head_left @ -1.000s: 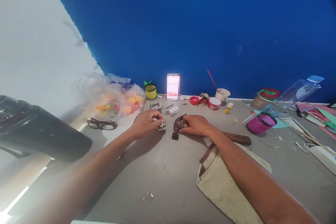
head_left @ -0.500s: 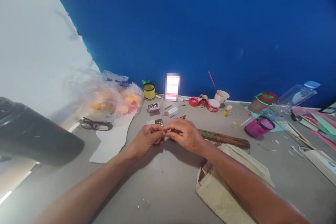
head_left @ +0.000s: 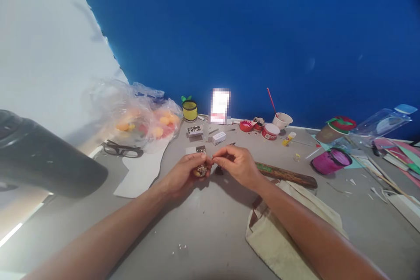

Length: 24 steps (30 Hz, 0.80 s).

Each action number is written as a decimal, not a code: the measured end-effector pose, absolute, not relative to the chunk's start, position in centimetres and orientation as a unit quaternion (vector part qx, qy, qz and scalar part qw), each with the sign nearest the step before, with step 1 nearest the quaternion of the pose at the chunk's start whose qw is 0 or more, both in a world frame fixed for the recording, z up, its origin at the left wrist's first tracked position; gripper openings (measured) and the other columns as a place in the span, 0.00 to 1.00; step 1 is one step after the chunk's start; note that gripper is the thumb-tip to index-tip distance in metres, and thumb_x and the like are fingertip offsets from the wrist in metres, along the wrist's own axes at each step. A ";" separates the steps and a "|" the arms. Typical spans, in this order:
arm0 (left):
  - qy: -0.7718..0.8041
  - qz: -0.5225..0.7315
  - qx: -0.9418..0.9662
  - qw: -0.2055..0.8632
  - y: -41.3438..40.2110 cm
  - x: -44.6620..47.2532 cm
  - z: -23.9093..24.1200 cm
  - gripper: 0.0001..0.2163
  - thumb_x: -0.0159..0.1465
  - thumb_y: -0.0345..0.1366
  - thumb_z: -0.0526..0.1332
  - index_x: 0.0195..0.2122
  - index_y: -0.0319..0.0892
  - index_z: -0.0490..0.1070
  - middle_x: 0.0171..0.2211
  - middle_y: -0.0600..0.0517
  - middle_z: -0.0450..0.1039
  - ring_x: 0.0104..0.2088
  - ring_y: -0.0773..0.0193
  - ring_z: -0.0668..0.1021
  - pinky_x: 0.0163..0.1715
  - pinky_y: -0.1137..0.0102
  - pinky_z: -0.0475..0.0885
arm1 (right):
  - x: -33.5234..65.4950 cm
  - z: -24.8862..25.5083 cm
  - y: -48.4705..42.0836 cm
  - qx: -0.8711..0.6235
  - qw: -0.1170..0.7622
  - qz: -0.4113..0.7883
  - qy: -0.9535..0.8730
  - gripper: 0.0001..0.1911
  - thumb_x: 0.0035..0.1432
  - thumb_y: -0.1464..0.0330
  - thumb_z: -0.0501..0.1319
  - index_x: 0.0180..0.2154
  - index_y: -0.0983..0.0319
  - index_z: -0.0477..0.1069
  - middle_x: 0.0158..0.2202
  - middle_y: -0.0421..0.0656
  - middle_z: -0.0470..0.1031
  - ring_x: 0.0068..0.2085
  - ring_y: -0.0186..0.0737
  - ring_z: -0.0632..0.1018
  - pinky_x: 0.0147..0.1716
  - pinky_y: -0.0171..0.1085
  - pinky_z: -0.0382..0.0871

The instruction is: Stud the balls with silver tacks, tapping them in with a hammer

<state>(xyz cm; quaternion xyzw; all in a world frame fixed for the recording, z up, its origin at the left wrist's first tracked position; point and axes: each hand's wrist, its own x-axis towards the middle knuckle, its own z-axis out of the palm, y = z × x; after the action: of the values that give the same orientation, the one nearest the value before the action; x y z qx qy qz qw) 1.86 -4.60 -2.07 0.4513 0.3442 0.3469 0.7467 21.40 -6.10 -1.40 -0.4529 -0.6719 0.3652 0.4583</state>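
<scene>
Centrally, small shiny tacks (head_left: 201, 169) (metallic) — left hand (head_left: 183, 176); right hand (head_left: 236, 165)

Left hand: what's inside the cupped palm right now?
The left hand cups a small heap of shiny metal bits; the right hand pinches at them. Fingers cover the rest, so what the bits are is unclear.

- The right hand (head_left: 236, 167) covers the head of the hammer (head_left: 285, 174); only the handle shows
- What the left hand (head_left: 183, 176) cups is too small to identify
- A pixelated box (head_left: 220, 106) stands by the wall
- The black object (head_left: 42, 162) is cut off at the left edge
- The cloth (head_left: 292, 232) runs under the right forearm
</scene>
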 end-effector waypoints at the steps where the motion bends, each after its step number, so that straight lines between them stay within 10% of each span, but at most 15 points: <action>1: 0.328 0.357 0.433 0.760 -4.6 1.9 -2.1 0.11 0.58 0.42 0.67 0.32 0.38 0.78 0.26 0.48 0.72 0.27 0.65 0.70 0.28 0.70 0.66 | 21.5 -1.4 -6.0 -0.450 0.473 0.417 -0.632 0.08 0.58 0.61 0.71 0.33 0.59 0.79 0.27 0.39 0.79 0.26 0.35 0.76 0.29 0.36 0.70; 8: 0.304 0.385 0.490 0.720 -5.2 1.8 -2.1 0.16 0.60 0.35 0.70 0.49 0.44 0.75 0.43 0.48 0.77 0.39 0.60 0.79 0.38 0.66 0.75 | 22.4 -1.1 -5.4 -0.364 0.468 0.678 -0.434 0.18 0.46 0.59 0.79 0.32 0.62 0.77 0.28 0.40 0.78 0.24 0.31 0.73 0.22 0.32 0.69; 24: 0.421 0.390 0.532 0.623 -5.3 2.1 -1.6 0.24 0.53 0.36 0.73 0.52 0.40 0.74 0.28 0.56 0.73 0.25 0.69 0.72 0.28 0.70 0.69 | 22.7 -1.4 -5.0 -0.310 0.447 0.741 -0.394 0.16 0.46 0.63 0.79 0.31 0.62 0.76 0.26 0.39 0.76 0.25 0.29 0.71 0.21 0.28 0.67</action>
<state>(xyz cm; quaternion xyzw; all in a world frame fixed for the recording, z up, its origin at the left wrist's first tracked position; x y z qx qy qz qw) 2.11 -5.25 -1.58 0.5325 0.4206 0.3896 0.6227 22.68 -5.01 -1.44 -0.3095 -0.3944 0.7406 0.4475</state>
